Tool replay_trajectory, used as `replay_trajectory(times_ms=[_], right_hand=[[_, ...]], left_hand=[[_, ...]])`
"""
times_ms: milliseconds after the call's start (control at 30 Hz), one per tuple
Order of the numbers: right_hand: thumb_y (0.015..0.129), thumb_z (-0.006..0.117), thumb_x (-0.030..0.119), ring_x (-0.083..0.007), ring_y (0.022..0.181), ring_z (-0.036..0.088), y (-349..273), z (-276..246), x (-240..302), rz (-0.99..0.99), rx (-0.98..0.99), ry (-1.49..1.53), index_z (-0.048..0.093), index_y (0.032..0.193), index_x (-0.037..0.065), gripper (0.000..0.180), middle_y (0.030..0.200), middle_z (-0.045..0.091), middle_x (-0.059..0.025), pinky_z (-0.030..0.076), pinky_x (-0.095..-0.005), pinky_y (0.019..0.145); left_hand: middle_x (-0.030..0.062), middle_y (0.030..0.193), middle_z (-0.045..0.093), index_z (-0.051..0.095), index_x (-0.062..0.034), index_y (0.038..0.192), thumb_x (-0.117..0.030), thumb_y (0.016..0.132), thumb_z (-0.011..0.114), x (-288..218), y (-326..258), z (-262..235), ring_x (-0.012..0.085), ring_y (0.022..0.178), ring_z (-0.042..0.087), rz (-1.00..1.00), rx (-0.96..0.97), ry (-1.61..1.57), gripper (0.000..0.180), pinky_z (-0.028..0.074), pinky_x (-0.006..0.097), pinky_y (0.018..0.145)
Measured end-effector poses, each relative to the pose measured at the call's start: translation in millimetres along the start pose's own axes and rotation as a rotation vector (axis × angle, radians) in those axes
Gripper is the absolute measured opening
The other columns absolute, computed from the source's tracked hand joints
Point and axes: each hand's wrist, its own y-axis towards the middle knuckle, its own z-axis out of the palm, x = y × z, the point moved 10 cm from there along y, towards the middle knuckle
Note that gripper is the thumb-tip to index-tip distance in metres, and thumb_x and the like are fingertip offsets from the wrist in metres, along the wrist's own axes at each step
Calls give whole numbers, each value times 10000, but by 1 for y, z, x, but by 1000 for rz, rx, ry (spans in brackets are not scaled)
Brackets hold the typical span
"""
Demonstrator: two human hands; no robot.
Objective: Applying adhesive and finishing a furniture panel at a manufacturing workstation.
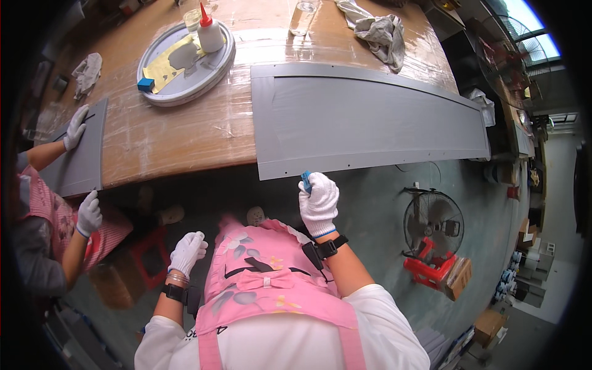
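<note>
My right hand (319, 200), in a white knitted glove, is closed around a small blue block (306, 180). It is just in front of the near edge of a long grey panel (370, 120); whether the block touches that edge I cannot tell. The panel lies on the table, has a raised border with small dark holes, and its near edge juts past the tabletop. My left hand (188, 253), also gloved, hangs low beside my pink apron (271, 296) with its fingers curled, and nothing shows in it.
On the wrapped tabletop (203, 139) a round grey lid (179, 97) carries yellow paper with grey paste, a second blue block (145, 85) and a red-tipped white bottle (211, 37). A cloth (379, 34) lies behind the panel. A co-worker's gloved hand (76, 126) rests on another panel at left; a fan (433, 222) stands right.
</note>
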Motion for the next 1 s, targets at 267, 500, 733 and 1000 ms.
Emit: replay_trajectory(times_ms=[267,500,733,1000], right_hand=[[882,696,160,-265,850,635,2,-79,-159,415,-152,-156,545,1120,24,313,976,624,-115,517,-403,732],[957,591,445,-158,806,590,56,3,-124,1407,504,1827,568,1170,95,410,1025,642,-96,485,-298,706],[1036,402,473,-194,820,621,58,32,-41,1415,1199,1805,506,1225,61,465,1039,623,-87,539,-348,756],[908,655,466,-291,1036,615,317,54,-296,469,407,376,499,1319,-25,659,1150,621,-192,507,-359,918]], left_hand=[[59,868,648,586,-5,1095,-326,982,568,-70,-4,54,107,720,589,115,17,-14,341,511,266,673],[134,1243,575,390,-18,1439,-244,945,657,-242,-57,171,203,1126,572,538,160,-95,606,479,344,975],[77,1228,585,494,-38,1340,-151,923,684,-331,-72,264,154,1133,556,564,173,-413,472,451,309,1007],[46,1090,621,560,-25,1208,-199,968,631,-245,-85,173,128,1001,623,501,-313,-611,305,544,306,881]])
